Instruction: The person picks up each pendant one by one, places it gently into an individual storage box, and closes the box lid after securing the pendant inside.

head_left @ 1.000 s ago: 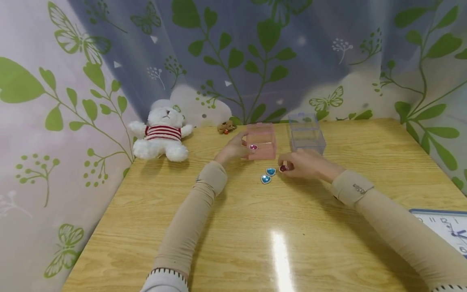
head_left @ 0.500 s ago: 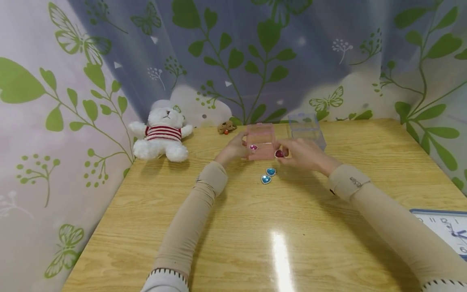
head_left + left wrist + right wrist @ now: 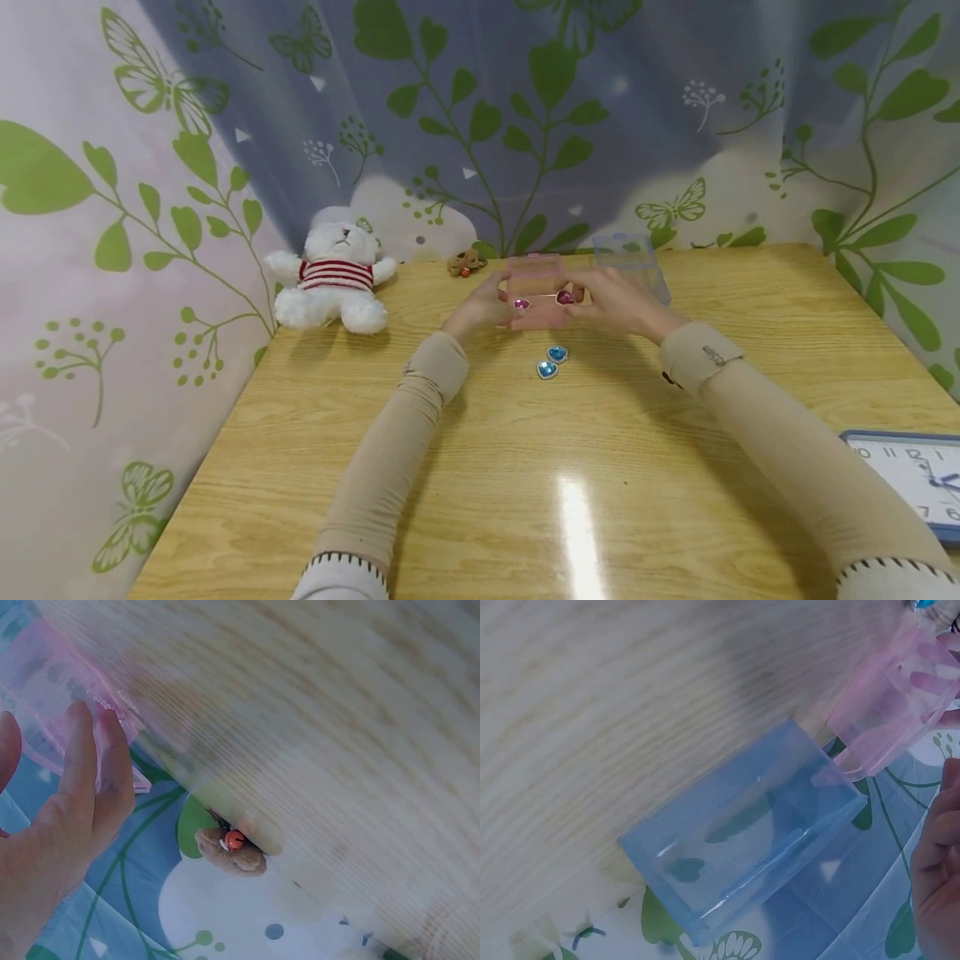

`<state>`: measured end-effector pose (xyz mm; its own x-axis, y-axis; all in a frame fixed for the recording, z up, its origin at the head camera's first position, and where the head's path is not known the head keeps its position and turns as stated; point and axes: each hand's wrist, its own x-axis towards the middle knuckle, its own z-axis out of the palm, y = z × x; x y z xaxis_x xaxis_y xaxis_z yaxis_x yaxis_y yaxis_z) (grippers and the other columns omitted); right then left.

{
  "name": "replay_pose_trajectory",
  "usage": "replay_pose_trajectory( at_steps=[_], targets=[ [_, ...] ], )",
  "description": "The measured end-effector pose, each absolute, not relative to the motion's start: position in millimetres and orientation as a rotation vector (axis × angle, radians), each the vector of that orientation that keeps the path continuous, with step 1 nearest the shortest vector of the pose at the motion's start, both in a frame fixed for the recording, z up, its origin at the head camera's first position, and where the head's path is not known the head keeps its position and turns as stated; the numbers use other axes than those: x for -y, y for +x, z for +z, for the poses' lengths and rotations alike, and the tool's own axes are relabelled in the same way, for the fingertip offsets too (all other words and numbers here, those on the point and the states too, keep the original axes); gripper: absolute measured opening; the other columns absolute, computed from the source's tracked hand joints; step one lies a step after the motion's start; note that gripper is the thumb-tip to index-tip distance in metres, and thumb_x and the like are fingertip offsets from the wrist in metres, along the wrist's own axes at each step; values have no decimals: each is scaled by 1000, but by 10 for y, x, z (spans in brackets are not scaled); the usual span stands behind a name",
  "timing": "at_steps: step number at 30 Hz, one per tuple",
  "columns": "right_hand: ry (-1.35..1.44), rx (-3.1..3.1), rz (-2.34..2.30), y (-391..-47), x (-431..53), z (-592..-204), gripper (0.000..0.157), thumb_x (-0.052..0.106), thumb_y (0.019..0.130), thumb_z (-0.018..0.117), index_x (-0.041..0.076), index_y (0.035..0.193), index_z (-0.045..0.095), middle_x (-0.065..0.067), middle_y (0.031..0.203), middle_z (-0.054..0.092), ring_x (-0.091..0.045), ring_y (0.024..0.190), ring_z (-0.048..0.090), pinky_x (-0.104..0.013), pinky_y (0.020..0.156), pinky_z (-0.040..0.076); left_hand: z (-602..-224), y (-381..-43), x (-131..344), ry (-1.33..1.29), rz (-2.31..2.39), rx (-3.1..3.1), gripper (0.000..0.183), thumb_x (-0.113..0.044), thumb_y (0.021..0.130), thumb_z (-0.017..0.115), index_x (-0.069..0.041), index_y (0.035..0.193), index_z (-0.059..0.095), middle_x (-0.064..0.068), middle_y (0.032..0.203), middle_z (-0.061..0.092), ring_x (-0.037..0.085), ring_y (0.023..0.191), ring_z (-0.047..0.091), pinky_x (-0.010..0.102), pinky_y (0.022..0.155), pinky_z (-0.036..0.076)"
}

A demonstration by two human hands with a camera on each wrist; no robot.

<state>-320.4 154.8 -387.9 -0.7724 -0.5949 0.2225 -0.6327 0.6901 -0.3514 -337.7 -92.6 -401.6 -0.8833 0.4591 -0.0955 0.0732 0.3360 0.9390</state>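
The person's right hand pinches a dark pink gem with a pale rim between thumb and fingertips, by its edges, I suppose so that its face stays free. The gem is at the right side of a clear pink plastic box; from here I can't tell whether it touches the wall. The left hand lies at the box's other side, its fingers fairly straight along the plastic, presumably to keep so light a thing from sliding. By the left thumb shows a pink gem with a silvery rim; whether held or lying inside, I cannot make out.

The box's lid stands raised at the back, which leaves the top accessible. Just in front, on the wood-grain table, lie a bright blue heart-shaped gem with a beaded rim and its blue twin, close together and within easy reach. Beside the pink box, partly behind the right hand, is a clear blue plastic box.

Farther left, a small brown plush trinket with a red bell and a white teddy bear in a red-striped jersey sit by the curtain, seemingly out of the way.
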Motion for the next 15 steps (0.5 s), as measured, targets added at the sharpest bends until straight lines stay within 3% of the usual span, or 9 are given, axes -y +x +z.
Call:
replay_pose_trajectory(
  at_steps=[4, 8, 11, 15],
  targets=[
    [1019, 2840, 635, -3254, -1524, -3855, 33, 19, 99, 74, 11, 131, 70, -8, 98, 75, -19, 72, 57, -33, 62, 45, -4016, -3391, 920, 653, 1651, -2158, 82, 9, 90, 75, -15, 161, 42, 22, 156, 52, 55, 123, 57, 59, 97, 57],
    [992, 2853, 709, -3329, -1491, -3876, 34, 18, 97, 75, 12, 130, 69, -8, 98, 76, -19, 78, 64, -34, 68, 52, -4056, -3444, 932, 659, 1591, -2226, 83, 8, 89, 76, -17, 161, 42, 20, 158, 50, 54, 120, 57, 46, 80, 56],
    [930, 2866, 787, -3378, -1454, -3891, 34, 17, 96, 76, 11, 129, 69, -8, 98, 75, -21, 82, 67, -36, 71, 54, -4105, -3516, 929, 697, 1565, -2237, 81, 7, 89, 77, -16, 159, 45, 16, 158, 52, 48, 132, 56, 48, 92, 60],
    [830, 2887, 905, -3433, -1402, -3911, 32, 19, 97, 75, 12, 127, 69, -8, 98, 74, -23, 85, 67, -35, 73, 52, -4098, -3517, 911, 762, 1565, -2232, 79, 9, 88, 76, -12, 158, 46, 16, 155, 56, 49, 136, 55, 61, 107, 54]
  ],
)
